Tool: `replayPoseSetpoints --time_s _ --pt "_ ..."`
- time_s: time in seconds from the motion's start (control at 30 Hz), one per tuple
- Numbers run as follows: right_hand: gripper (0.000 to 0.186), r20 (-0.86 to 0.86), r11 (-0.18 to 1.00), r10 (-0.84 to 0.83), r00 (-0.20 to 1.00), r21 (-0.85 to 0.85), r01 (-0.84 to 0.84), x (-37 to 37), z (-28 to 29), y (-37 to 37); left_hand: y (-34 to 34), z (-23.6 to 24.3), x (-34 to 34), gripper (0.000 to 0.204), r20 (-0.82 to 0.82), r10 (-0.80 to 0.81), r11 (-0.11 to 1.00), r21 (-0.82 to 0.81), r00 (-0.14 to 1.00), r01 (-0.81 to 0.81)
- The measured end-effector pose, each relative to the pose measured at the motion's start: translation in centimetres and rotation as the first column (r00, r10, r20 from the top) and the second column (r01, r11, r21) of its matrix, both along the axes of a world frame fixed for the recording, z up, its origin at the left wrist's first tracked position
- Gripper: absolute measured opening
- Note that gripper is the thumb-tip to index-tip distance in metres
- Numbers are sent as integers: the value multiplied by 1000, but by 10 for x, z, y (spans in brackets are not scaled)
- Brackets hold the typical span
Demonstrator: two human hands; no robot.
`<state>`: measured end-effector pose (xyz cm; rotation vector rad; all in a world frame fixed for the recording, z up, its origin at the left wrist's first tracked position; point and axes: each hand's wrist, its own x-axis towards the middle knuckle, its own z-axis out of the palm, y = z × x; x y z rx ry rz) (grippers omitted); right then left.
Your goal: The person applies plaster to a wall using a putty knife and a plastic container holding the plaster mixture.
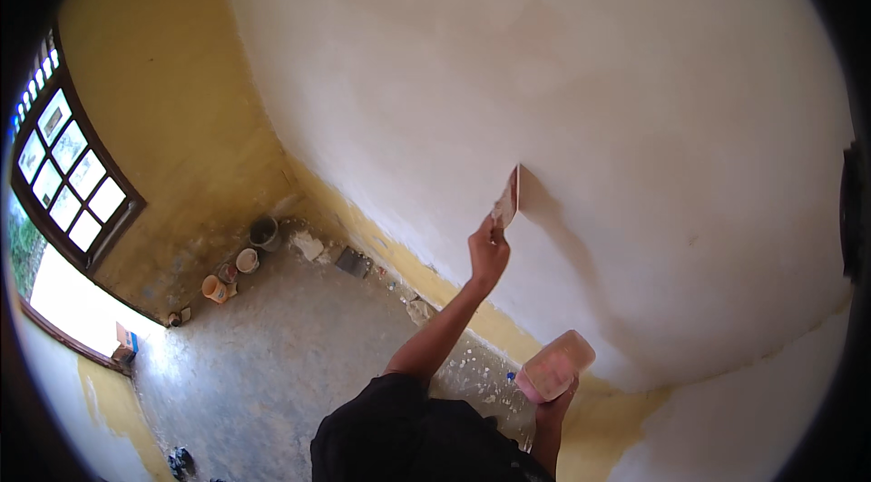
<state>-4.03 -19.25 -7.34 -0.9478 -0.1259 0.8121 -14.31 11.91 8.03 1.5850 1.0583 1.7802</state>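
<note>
My left hand (490,255), closed, grips a putty knife (509,198) by its lower end. The far edge of its blade meets the whitish wall (635,119), and a shadow of the arm falls on the wall to its right. Lower down, my right hand (557,402) holds a pinkish, see-through plastic tub (551,368) from beneath. The tub is tilted, and something pink shows through its side. What lies inside is hard to make out. My black sleeve (399,400) covers the upper left arm.
Along the far left wall stand a dark bucket (264,233), a white bucket (247,260) and an orange bucket (215,289). White splatters and debris (419,310) line the wall's foot. A brown-framed window (68,169) and a bright doorway (82,310) are at the left.
</note>
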Motion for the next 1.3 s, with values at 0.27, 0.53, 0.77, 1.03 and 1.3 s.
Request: replayPoseSetpoints --time_s 0.27,0.53,0.77,1.03,1.3 --pt "46 450 993 98 888 -102 -58 -10 6 1 170 74 -115 26 181 502 804 262 846 -533" --pt "53 -15 995 81 997 56 -80 -17 -9 8 186 40 -59 55 -186 430 882 295 883 -367" --pt "53 472 983 175 864 -137 -124 -16 -3 29 158 19 -111 22 1 386 922 11 923 -386" --pt "56 120 993 119 986 -7 -119 -20 -17 18 247 74 -128 31 -79 408 898 -145 910 -415" --pt "59 -177 975 178 968 165 -149 -12 -13 10 94 81 -54 34 -39 204 959 210 978 -192"
